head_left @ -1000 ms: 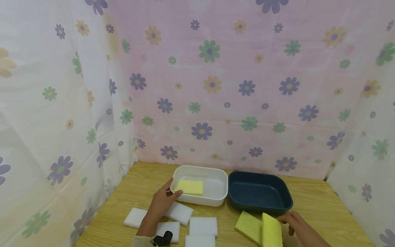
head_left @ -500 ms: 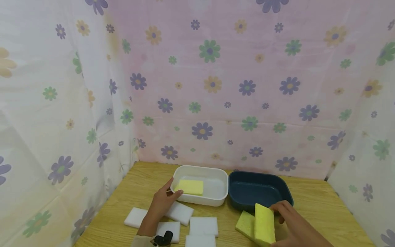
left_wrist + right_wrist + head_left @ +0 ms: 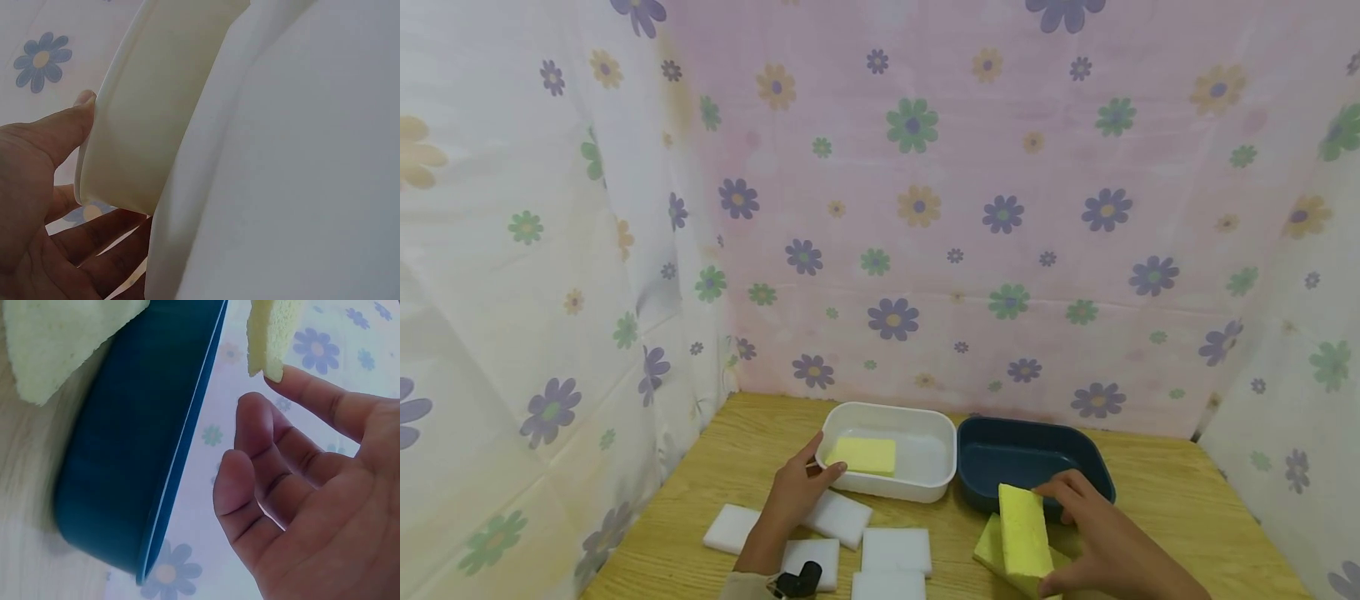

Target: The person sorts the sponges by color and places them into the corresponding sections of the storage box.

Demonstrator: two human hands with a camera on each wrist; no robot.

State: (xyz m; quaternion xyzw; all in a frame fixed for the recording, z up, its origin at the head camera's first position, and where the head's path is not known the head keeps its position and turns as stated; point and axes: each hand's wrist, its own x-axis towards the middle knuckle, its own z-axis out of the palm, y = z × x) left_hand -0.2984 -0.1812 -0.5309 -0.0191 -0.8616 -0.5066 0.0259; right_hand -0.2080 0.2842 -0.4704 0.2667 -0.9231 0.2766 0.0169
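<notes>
Two hands, both busy. R hand (image 3: 1093, 533) pinches a yellow sponge (image 3: 1022, 529), fingers toward the far end, thumb near the close end, so grip is part-curled rather than clenched. R wrist cam: one fingertip touches the sponge's end, the others bent & clear of it. L hand (image 3: 797, 487) grasps the white bin (image 3: 917, 492) at its near-L corner, thumb on the rim, other fingers round the outside.

Held sponge: raised & tilted, just in front of the navy bin (image 3: 1015, 454), overlapping its near wall in head view; can't tell if they touch. Long axis runs approx away from the person, far end leaning a bit L, broad face to the head cam.

Below it, a flat yellow-green sponge (image 3: 991, 546) on the wood table (image 3: 1172, 517), partly hidden, long axis slanting near-R. Another yellow block (image 3: 868, 457) lies in the white bin, L side, lengthwise w/ the bin. Bins sit side by side, long axes L–R. At least 5 white foam blocks (image 3: 895, 550) are in front of the white bin, some partly covered by the L forearm w/ its black device (image 3: 801, 579). R hand blocks the navy bin's near-R corner. Floral curtain (image 3: 917, 250) behind.
</notes>
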